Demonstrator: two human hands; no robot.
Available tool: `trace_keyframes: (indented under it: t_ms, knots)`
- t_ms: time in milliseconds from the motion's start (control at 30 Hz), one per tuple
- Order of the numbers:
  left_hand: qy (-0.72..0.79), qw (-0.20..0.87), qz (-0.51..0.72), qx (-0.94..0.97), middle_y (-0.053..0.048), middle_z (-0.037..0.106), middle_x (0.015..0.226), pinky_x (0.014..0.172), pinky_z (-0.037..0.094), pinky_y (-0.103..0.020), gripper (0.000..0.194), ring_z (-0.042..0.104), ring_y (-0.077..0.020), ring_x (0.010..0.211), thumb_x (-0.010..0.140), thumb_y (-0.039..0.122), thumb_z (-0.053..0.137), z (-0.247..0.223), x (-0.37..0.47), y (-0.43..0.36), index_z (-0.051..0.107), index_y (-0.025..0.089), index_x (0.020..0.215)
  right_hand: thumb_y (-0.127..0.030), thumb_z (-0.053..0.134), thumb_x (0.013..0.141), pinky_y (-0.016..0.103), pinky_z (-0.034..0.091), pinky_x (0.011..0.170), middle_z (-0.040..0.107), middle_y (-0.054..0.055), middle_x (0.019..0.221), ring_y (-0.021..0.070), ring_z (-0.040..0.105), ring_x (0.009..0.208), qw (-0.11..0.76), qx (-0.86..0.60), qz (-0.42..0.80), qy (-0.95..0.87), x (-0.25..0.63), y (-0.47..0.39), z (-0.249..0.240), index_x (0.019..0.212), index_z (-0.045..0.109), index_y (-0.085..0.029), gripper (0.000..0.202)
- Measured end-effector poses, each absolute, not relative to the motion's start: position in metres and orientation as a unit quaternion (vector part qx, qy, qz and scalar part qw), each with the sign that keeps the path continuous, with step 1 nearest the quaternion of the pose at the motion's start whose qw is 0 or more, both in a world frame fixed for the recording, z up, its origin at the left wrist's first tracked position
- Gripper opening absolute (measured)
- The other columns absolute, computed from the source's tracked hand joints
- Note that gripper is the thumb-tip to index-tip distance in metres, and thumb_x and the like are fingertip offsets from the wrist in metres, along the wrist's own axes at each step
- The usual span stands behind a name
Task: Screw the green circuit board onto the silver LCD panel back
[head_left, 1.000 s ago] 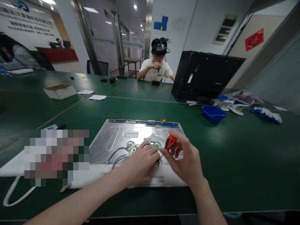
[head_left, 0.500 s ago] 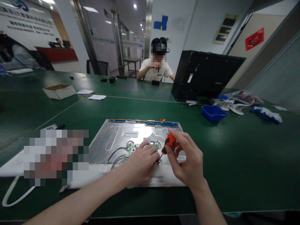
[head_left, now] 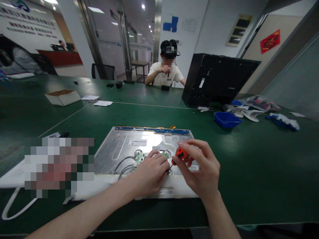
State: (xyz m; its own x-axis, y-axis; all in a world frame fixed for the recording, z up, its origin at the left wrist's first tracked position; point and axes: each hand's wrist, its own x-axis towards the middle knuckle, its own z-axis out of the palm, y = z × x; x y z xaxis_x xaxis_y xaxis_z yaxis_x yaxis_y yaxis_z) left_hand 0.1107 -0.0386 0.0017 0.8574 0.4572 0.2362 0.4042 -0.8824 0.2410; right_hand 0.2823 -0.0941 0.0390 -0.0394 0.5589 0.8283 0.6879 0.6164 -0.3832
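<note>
A flat silver display panel point(head_left: 117, 142) lies on the green table, with a blue circuit strip point(head_left: 152, 130) along its far edge. At the panel's middle sits a small green circuit board point(head_left: 140, 160) with black cables on its left. My left hand point(head_left: 153, 172) rests over this board, fingers curled; whatever is under the fingertips is hidden. An orange and black screwdriver point(head_left: 181, 154) is in my right hand point(head_left: 203, 171), gripped between thumb and fingers. It leans, its shaft pointing down left to a spot beside my left fingers.
A blue tray point(head_left: 227, 119) and a black monitor housing point(head_left: 219, 79) stand at the back right, with gloves point(head_left: 284, 122) further right. At the left are an open white box point(head_left: 63, 97) and a white cable point(head_left: 11, 205). Across the table sits a person point(head_left: 165, 71).
The screwdriver's handle has turned and tipped in my right hand, and that hand has shifted slightly right with its fingers rolled. My left hand stays in place.
</note>
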Motion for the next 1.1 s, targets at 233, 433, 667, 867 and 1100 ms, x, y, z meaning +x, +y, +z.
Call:
trace_keyframes:
  t_ms: [233,433,667,867,1100]
  knots:
    - [0.220,0.092,0.144,0.960,-0.009,0.064,0.104,0.101,0.035,-0.048,0.020,0.058,-0.0261,0.103,0.090,0.016,0.047,-0.001,0.111,-0.037,0.060,0.018,0.105,-0.007,0.058,0.085,0.024,0.051,0.049,0.061,0.008,0.118,0.0092,0.059,0.065,0.525,-0.418,-0.006,-0.742,0.282,-0.096,0.036,0.132,0.052,-0.023,0.049]
    - [0.226,0.097,0.134,0.960,-0.010,0.065,0.105,0.102,0.035,-0.047,0.019,0.059,-0.0263,0.103,0.089,0.015,0.047,0.001,0.112,-0.038,0.061,0.017,0.102,-0.011,0.065,0.083,0.024,0.051,0.049,0.067,0.005,0.104,0.0111,0.061,0.064,0.552,-0.411,0.003,-0.726,0.284,-0.095,0.032,0.120,0.051,-0.023,0.041]
    - [0.224,0.089,0.147,0.959,-0.009,0.065,0.104,0.101,0.036,-0.046,0.018,0.058,-0.0255,0.103,0.090,0.015,0.048,0.001,0.111,-0.038,0.060,0.018,0.102,-0.010,0.064,0.085,0.024,0.055,0.052,0.061,0.005,0.111,0.0095,0.062,0.066,0.557,-0.430,-0.032,-0.709,0.284,-0.093,0.040,0.114,0.061,-0.027,0.033]
    - [0.224,0.090,0.140,0.960,-0.010,0.065,0.102,0.099,0.038,-0.047,0.017,0.059,-0.0254,0.099,0.089,0.015,0.046,0.001,0.112,-0.038,0.060,0.017,0.098,-0.008,0.060,0.085,0.025,0.056,0.057,0.064,0.007,0.116,0.0131,0.065,0.076,0.550,-0.446,0.005,-0.706,0.279,-0.098,0.040,0.127,0.052,-0.024,0.046]
    - [0.226,0.085,0.150,0.959,-0.010,0.065,0.108,0.103,0.035,-0.049,0.024,0.057,-0.0280,0.106,0.080,0.014,0.054,-0.003,0.112,-0.038,0.061,0.017,0.103,-0.015,0.061,0.087,0.030,0.057,0.066,0.066,0.009,0.114,0.0173,0.066,0.084,0.486,-0.454,-0.055,-0.745,0.261,-0.106,0.042,0.124,0.045,-0.022,0.041]
